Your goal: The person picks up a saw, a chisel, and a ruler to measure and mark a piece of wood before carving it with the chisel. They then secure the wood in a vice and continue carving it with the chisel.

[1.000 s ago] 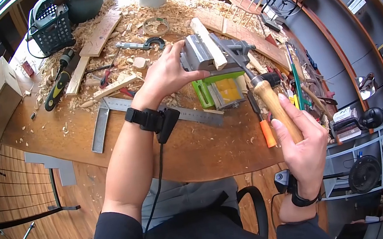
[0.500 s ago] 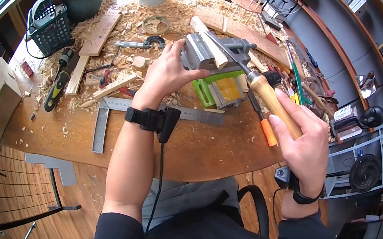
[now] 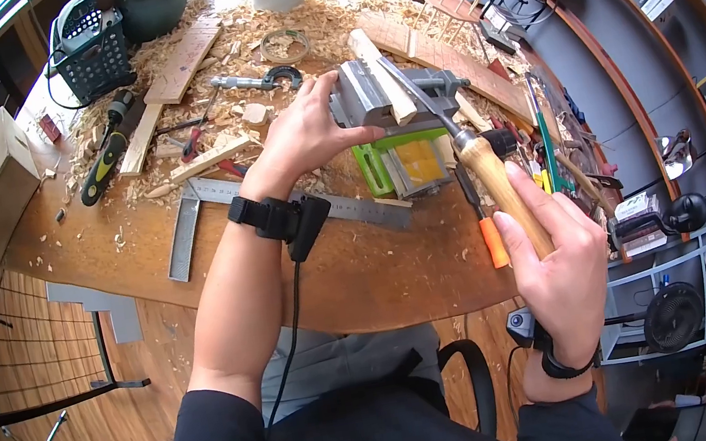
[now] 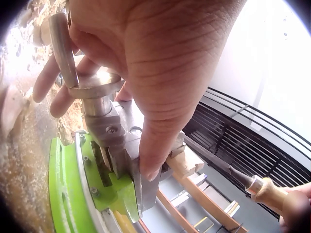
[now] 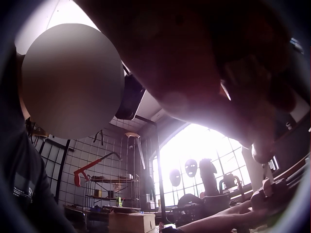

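In the head view, a grey metal vise [image 3: 364, 100] clamps a pale wood strip [image 3: 387, 86], which slants up and away. My left hand [image 3: 305, 133] grips the vise's left end, thumb along the near side and fingers on the far side. Up close in the left wrist view, the thumb presses the vise body [image 4: 133, 160] beside its screw and bar handle [image 4: 63, 51]. My right hand [image 3: 557, 257] holds a file [image 3: 421, 99] by its round wooden handle [image 3: 503, 187], with the blade lying along the strip's right side. The right wrist view is too dark to show the grip.
Under the vise is a green-framed box [image 3: 375, 171]. A steel square [image 3: 295, 206] and an orange-handled tool [image 3: 493, 242] lie nearer me. Wood shavings, boards [image 3: 184, 58] and a micrometer [image 3: 257, 80] spread behind; assorted tools crowd the right side.
The file has swung left, from beside the wood strip to over its right side, and shifted slightly since. My left hand keeps its place on the vise.
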A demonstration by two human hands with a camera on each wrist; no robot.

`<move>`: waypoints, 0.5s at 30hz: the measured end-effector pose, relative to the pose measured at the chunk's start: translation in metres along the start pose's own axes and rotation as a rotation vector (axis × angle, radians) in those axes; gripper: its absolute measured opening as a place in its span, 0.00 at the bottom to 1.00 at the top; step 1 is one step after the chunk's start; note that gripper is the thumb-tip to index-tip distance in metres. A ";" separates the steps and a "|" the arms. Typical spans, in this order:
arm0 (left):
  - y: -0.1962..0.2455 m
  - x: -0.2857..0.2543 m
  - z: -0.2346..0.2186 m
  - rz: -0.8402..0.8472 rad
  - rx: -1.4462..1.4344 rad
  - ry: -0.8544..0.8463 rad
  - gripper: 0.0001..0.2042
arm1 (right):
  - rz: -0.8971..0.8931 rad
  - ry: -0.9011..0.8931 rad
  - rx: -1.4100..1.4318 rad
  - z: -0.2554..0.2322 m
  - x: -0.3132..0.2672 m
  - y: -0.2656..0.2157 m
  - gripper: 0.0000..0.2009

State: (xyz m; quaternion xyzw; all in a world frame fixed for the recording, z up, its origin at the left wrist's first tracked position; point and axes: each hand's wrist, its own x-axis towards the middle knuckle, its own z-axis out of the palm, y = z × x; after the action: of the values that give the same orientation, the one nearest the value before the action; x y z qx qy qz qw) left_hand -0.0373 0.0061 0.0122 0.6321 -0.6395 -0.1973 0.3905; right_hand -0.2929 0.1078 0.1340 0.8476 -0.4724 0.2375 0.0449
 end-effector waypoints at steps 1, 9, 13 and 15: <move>0.000 0.000 0.000 0.000 -0.011 -0.006 0.49 | -0.006 0.004 -0.014 0.002 0.001 -0.001 0.22; 0.000 -0.001 0.000 0.009 -0.006 -0.004 0.49 | 0.016 0.001 0.015 0.002 0.000 0.000 0.22; -0.002 0.000 0.002 0.016 0.013 0.007 0.49 | 0.012 0.006 -0.011 0.002 -0.003 0.001 0.23; -0.003 0.001 0.001 0.008 0.041 0.018 0.49 | 0.007 0.006 0.002 0.005 -0.003 0.003 0.23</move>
State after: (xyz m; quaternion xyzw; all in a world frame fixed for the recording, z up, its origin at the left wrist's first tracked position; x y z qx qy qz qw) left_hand -0.0363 0.0043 0.0097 0.6390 -0.6426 -0.1771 0.3840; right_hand -0.2947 0.1065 0.1277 0.8453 -0.4749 0.2407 0.0446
